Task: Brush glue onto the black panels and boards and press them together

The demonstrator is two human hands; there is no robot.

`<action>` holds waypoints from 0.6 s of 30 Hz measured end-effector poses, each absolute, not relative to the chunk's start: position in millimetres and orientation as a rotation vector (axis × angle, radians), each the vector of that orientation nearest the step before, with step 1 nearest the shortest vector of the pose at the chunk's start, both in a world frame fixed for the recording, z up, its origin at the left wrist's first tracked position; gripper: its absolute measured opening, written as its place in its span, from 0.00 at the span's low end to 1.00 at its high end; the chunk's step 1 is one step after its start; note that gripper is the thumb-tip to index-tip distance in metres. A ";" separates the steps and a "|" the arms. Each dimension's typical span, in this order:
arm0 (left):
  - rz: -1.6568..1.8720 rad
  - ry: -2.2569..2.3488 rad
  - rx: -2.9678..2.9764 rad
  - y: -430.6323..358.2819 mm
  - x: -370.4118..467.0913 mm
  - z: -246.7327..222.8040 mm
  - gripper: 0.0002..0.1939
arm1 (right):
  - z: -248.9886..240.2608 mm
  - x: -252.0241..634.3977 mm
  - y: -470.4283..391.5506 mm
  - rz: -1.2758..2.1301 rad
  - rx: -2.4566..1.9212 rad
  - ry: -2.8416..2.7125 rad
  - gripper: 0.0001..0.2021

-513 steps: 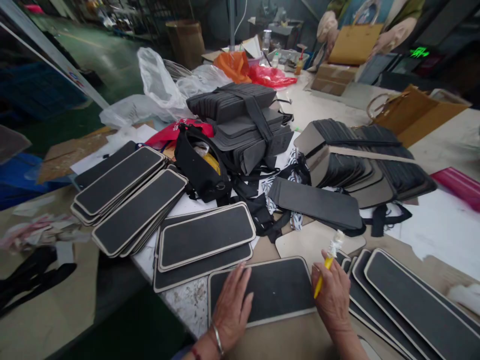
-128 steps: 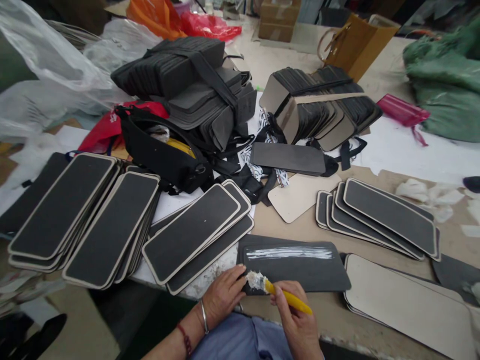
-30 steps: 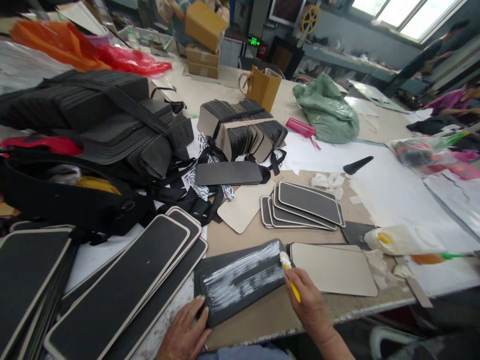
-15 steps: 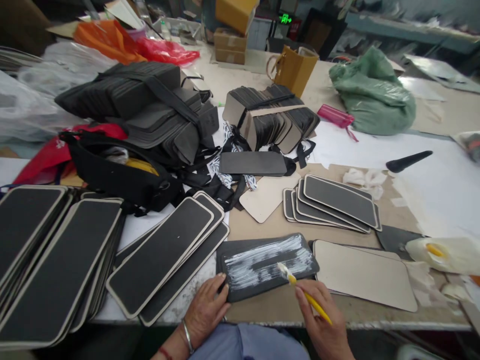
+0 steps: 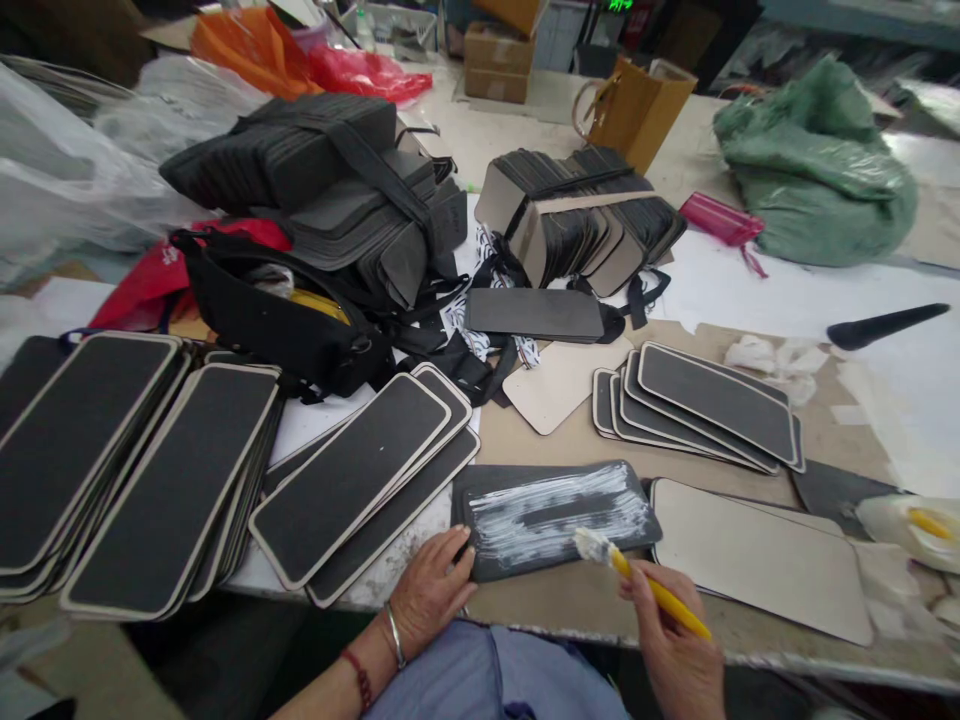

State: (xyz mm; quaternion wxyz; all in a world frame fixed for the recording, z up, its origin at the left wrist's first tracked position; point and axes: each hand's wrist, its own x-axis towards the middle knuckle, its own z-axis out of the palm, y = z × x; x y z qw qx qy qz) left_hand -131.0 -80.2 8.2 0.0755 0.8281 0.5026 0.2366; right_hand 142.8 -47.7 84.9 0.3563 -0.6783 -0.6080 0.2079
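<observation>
A dark rectangular panel [image 5: 555, 515] lies near the table's front edge, streaked with white paste around a darker middle strip. My left hand [image 5: 435, 575] rests at its lower left corner, fingertips on the panel's edge, fingers slightly apart. My right hand [image 5: 679, 640] is closed round the yellow handle of a brush [image 5: 660, 592]. The brush's white-coated bristles are at the panel's lower edge, right of its middle. Right beside the panel lies a beige panel [image 5: 765, 560]. Behind it are several dark panels with pale rims [image 5: 712, 400].
Stacks of pale-rimmed dark panels [image 5: 176, 490] fill the left side. Behind them lie a black bag [image 5: 262, 320] and strapped dark bundles [image 5: 300, 170]. A green plastic bag [image 5: 817, 170] is at the back right. A container with a yellow-handled tool [image 5: 930, 522] stands at the far right.
The brush and my right hand have moved toward the panel's lower edge. The whole view has shifted, so most things appear further right. My left hand stays at the panel's corner.
</observation>
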 end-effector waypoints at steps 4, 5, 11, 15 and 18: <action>0.755 1.511 2.477 -80.5 -130.3 9.0 0.11 | 95.6 126.8 -43.9 0.587 -1.669 -1.598 0.08; 0.763 1.512 2.475 -80.5 -130.2 9.2 0.11 | 95.6 112.7 -43.5 0.651 -1.627 -1.590 0.08; 0.753 1.519 2.488 -80.8 -130.6 9.0 0.12 | 76.7 54.2 -40.6 0.909 -1.479 -1.598 0.08; 0.772 1.531 2.485 -82.7 -130.3 7.0 0.11 | 68.0 95.4 -34.4 0.640 -1.574 -1.647 0.07; 0.770 1.548 2.469 -83.3 -130.5 5.6 0.12 | 68.3 142.9 -24.7 0.346 -1.666 -1.712 0.08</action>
